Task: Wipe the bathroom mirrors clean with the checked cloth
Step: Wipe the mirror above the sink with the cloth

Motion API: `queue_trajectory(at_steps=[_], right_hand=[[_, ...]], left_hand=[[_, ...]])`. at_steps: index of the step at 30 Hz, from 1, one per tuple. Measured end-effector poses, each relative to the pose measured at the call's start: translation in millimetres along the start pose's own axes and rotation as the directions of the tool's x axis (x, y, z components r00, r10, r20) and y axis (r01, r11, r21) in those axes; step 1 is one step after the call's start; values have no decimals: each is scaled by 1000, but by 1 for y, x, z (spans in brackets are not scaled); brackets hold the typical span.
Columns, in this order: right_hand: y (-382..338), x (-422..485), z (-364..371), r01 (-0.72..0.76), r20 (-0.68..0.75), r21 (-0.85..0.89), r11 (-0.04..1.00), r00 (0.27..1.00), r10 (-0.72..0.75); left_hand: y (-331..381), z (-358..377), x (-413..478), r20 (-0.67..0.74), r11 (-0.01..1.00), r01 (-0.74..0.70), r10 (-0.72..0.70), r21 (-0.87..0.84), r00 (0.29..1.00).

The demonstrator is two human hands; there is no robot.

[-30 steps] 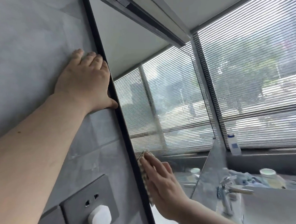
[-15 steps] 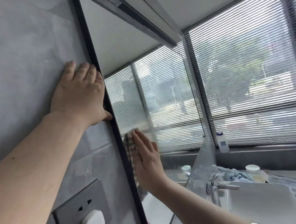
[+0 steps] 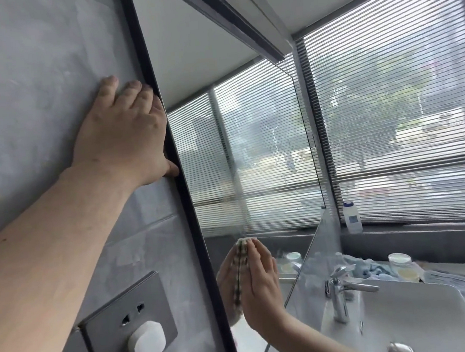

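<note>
Both hands flat: left (image 3: 125, 133) on wall (image 3: 29, 79), right (image 3: 261, 288) pressing cloth (image 3: 241, 270) to mirror (image 3: 251, 147)

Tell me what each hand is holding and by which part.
The right hand presses the checked cloth flat against the mirror with straight fingers. The left hand holds nothing; it rests on the wall.

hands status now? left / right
Left hand: open, flat on the wall beside the mirror frame.
Right hand: open, straight fingers pressing the checked cloth to the mirror.
</note>
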State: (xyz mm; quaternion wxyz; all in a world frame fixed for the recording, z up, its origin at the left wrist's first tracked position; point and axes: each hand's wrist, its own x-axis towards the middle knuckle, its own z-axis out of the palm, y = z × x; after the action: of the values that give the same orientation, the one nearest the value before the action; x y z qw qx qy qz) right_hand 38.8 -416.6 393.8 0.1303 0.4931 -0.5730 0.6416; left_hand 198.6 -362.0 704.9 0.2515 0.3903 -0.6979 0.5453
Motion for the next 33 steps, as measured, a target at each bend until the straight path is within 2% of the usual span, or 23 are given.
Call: queue_trajectory(at_steps=[9, 13, 15, 17, 20, 23, 26, 29, 33], right_hand=[[-93, 120, -27, 121, -34, 139, 983, 992, -117], [-99, 161, -29, 174, -116, 185, 967, 981, -155], [-79, 171, -21, 104, -193, 219, 970, 979, -61], [-50, 174, -9, -59, -244, 284, 957, 961, 131], [-2, 153, 1, -290, -230, 356, 888, 894, 384], [45, 114, 4, -459, -177, 317, 830, 831, 527], [71, 92, 5, -555, -141, 246, 795, 791, 596], [58, 103, 0, -581, -120, 218, 784, 781, 612], [4, 134, -10, -442, -110, 217, 870, 875, 472]], left_hand=[[-1, 0, 0, 3, 1000, 3, -3, -9, 1000], [-1, 0, 0, 5, 1000, 3, -3, -24, 1000], [0, -1, -1, 5, 999, 0, 0, -34, 1000], [0, 0, -1, 3, 1000, -3, 3, -31, 1000], [0, 2, 0, -8, 1000, -7, 7, -23, 1000], [0, 2, 0, -22, 1000, -7, 6, -25, 1000], [0, 2, 1, -39, 999, -4, 3, -32, 999], [-1, 3, 2, -38, 999, 1, -2, -32, 999], [-1, 3, 1, -18, 1000, -9, 9, -11, 1000]])
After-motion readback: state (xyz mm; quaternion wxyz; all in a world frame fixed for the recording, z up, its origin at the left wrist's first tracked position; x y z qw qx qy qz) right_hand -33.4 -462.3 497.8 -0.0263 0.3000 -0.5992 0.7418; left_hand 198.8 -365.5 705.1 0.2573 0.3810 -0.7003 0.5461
